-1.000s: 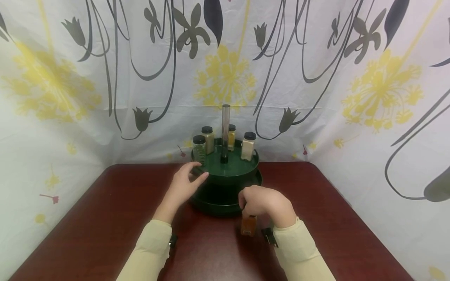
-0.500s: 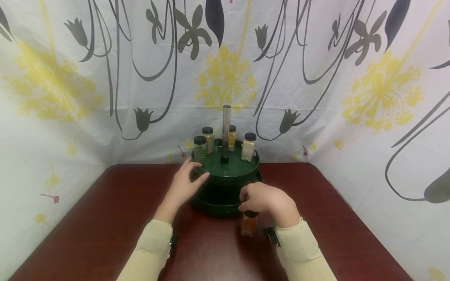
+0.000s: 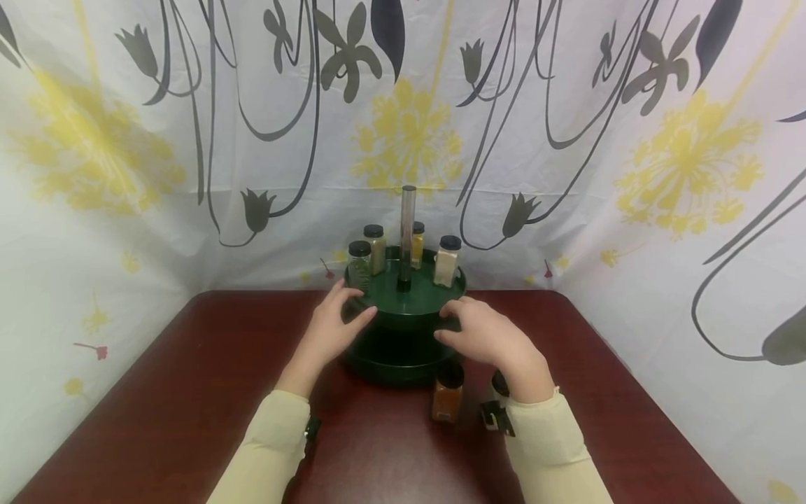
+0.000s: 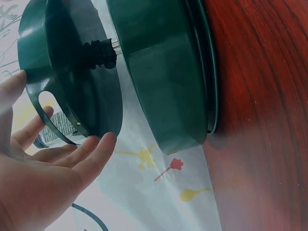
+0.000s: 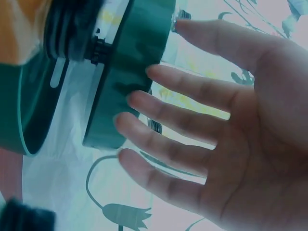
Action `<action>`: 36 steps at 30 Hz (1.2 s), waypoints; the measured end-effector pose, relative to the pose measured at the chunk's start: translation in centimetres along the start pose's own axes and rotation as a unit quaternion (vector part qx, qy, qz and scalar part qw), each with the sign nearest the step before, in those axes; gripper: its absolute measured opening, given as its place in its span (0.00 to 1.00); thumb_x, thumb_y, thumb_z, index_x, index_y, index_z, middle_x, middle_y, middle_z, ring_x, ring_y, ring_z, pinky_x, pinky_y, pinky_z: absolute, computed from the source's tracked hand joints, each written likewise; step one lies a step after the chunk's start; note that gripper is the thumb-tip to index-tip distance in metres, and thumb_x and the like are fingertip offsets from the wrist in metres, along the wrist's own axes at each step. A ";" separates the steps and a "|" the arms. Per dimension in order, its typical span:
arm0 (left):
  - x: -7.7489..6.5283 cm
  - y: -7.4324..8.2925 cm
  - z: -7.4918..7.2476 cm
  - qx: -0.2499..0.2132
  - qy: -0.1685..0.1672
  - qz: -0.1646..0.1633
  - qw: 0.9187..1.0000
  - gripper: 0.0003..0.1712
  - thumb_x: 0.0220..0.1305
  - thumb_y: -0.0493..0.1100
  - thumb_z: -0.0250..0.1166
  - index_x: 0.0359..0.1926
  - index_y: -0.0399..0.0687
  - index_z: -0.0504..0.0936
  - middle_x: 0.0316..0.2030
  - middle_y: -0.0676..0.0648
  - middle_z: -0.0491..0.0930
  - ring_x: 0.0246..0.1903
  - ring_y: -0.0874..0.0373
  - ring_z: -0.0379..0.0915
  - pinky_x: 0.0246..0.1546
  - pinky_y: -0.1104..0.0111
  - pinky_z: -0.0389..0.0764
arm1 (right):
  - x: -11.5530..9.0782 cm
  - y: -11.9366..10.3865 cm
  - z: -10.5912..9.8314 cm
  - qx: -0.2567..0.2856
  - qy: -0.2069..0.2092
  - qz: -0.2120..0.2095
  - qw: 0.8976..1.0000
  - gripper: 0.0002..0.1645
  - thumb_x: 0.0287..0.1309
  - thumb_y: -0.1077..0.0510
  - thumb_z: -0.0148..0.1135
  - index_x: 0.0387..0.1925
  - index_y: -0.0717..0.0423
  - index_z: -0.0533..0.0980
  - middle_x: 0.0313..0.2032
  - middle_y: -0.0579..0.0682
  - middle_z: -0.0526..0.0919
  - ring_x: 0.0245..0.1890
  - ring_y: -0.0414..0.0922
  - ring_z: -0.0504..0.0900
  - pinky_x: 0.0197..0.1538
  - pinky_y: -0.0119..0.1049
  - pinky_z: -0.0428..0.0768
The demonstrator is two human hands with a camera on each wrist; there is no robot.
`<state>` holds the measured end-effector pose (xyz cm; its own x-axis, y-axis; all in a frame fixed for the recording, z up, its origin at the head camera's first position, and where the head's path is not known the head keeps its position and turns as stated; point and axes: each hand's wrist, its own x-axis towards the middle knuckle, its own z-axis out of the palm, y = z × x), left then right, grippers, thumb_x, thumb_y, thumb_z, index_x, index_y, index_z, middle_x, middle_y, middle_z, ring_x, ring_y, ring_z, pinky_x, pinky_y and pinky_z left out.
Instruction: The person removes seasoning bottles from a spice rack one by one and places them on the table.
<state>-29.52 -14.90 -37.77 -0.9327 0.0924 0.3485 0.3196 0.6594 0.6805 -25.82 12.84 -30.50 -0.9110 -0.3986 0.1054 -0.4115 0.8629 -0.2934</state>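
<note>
A green two-tier turntable rack has an upper tray and a lower tray. My left hand touches the upper tray's left side, thumb at the front wall and fingers loosely curved by a slot in the wall, as the left wrist view shows. Fingers spread, my right hand is at the upper tray's right front; in the right wrist view its fingertips overlap the wall. Below that hand, a black-lidded spice jar of orange powder stands upright on the table.
On the upper tray stand a jar of green leaves, a tan jar, a yellow jar and a pale jar around a central post. Another dark-lidded jar is partly hidden by my right wrist. A patterned curtain surrounds the table.
My right hand has let go of the orange spice jar's lid and risen forward to the upper tray's right side. The jar stays on the table. My left hand keeps its place.
</note>
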 end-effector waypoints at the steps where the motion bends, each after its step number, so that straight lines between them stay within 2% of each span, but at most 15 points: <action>1: 0.0 0.0 0.0 0.001 -0.001 0.000 1.000 0.35 0.60 0.71 0.56 0.60 0.58 0.72 0.74 0.46 0.47 0.70 0.43 0.46 0.63 0.42 0.60 | 0.0 0.2 -0.2 0.003 0.011 -0.001 1.000 0.23 0.60 0.45 0.63 0.52 0.52 0.77 0.50 0.51 0.77 0.50 0.47 0.75 0.52 0.48 0.76; 4: 0.1 0.0 0.1 0.001 -0.002 0.000 1.000 0.34 0.60 0.71 0.56 0.60 0.58 0.72 0.74 0.47 0.47 0.70 0.44 0.46 0.63 0.43 0.60 | -0.2 0.8 -0.7 0.019 0.036 -0.004 0.999 0.23 0.60 0.46 0.62 0.52 0.54 0.77 0.50 0.53 0.76 0.48 0.48 0.76 0.50 0.48 0.76; 10: 0.0 0.2 0.0 0.003 -0.003 0.001 1.000 0.35 0.61 0.71 0.56 0.61 0.57 0.72 0.74 0.45 0.47 0.70 0.42 0.46 0.62 0.42 0.60 | -0.3 1.4 -1.6 0.042 0.074 0.004 0.996 0.20 0.62 0.47 0.61 0.51 0.53 0.77 0.42 0.51 0.76 0.38 0.46 0.73 0.40 0.43 0.75; 16: -0.1 0.5 -0.1 0.007 -0.006 -0.007 1.000 0.35 0.61 0.70 0.56 0.61 0.56 0.72 0.74 0.45 0.46 0.70 0.42 0.46 0.62 0.42 0.60 | -0.6 1.1 -2.3 0.067 0.111 0.013 0.992 0.21 0.61 0.46 0.62 0.52 0.51 0.75 0.48 0.50 0.75 0.42 0.46 0.76 0.43 0.45 0.78; 20: -0.2 1.0 -0.1 0.025 -0.007 -0.019 0.999 0.36 0.61 0.70 0.56 0.62 0.55 0.73 0.74 0.43 0.47 0.69 0.41 0.48 0.62 0.42 0.61 | -0.9 0.6 -2.6 0.079 0.129 0.009 0.989 0.21 0.62 0.46 0.61 0.53 0.50 0.75 0.52 0.49 0.74 0.43 0.45 0.76 0.43 0.45 0.79; 25: -0.4 2.5 -0.3 0.062 0.005 -0.021 0.998 0.32 0.63 0.67 0.57 0.61 0.56 0.76 0.71 0.40 0.55 0.66 0.40 0.56 0.57 0.44 0.68 | -1.3 0.2 -2.9 0.087 0.149 -0.004 0.985 0.20 0.62 0.47 0.61 0.53 0.49 0.74 0.54 0.49 0.73 0.43 0.44 0.77 0.43 0.45 0.79; 28: -0.7 3.5 -0.4 0.084 0.018 -0.016 0.996 0.29 0.64 0.65 0.58 0.59 0.57 0.79 0.68 0.38 0.61 0.56 0.42 0.70 0.50 0.49 0.76 | -1.4 -0.1 -3.0 0.087 0.155 -0.007 0.984 0.20 0.63 0.47 0.61 0.53 0.49 0.74 0.53 0.48 0.73 0.42 0.44 0.77 0.43 0.45 0.79; 29: -0.8 3.8 -0.4 0.091 0.020 -0.015 0.996 0.28 0.65 0.64 0.58 0.58 0.56 0.80 0.67 0.38 0.63 0.47 0.45 0.77 0.42 0.53 0.80 | -1.4 -0.1 -2.9 0.088 0.157 -0.008 0.984 0.20 0.63 0.48 0.61 0.53 0.49 0.74 0.53 0.48 0.73 0.42 0.44 0.77 0.43 0.45 0.79; 30: -0.9 4.0 -0.4 0.096 0.023 -0.014 0.995 0.27 0.65 0.64 0.58 0.58 0.56 0.80 0.66 0.38 0.65 0.36 0.48 0.80 0.33 0.57 0.81 | -1.4 -0.2 -2.9 0.089 0.158 -0.008 0.983 0.19 0.62 0.48 0.61 0.53 0.49 0.74 0.53 0.48 0.73 0.42 0.45 0.77 0.43 0.45 0.79; 32: -1.0 4.5 -0.4 0.102 0.027 -0.017 0.994 0.26 0.65 0.63 0.58 0.57 0.55 0.81 0.64 0.38 0.68 0.18 0.52 0.75 0.19 0.63 0.75 | -1.4 -0.3 -2.9 0.089 0.160 -0.010 0.983 0.19 0.62 0.48 0.61 0.52 0.49 0.75 0.53 0.48 0.73 0.42 0.44 0.77 0.42 0.44 0.79; 35: -1.3 5.2 -0.3 0.118 0.037 -0.022 0.992 0.25 0.64 0.62 0.59 0.54 0.55 0.82 0.60 0.40 0.74 0.14 0.55 0.71 0.12 0.67 0.66 | -1.4 -0.4 -2.9 0.089 0.164 -0.014 0.982 0.19 0.62 0.49 0.61 0.52 0.50 0.75 0.52 0.47 0.73 0.41 0.43 0.77 0.42 0.44 0.79; 36: -1.4 5.4 -0.3 0.123 0.040 -0.023 0.991 0.24 0.64 0.62 0.59 0.53 0.55 0.83 0.56 0.41 0.78 0.18 0.54 0.74 0.14 0.67 0.69 | -1.4 -0.4 -2.9 0.090 0.165 -0.015 0.982 0.19 0.62 0.49 0.61 0.52 0.49 0.75 0.52 0.47 0.73 0.41 0.43 0.77 0.42 0.44 0.79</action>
<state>-26.39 -11.68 -34.39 -0.9258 0.0050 0.3779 0.2175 0.8247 0.5220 -24.41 13.92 -27.80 -0.8696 -0.2759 0.4094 -0.4543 0.7719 -0.4447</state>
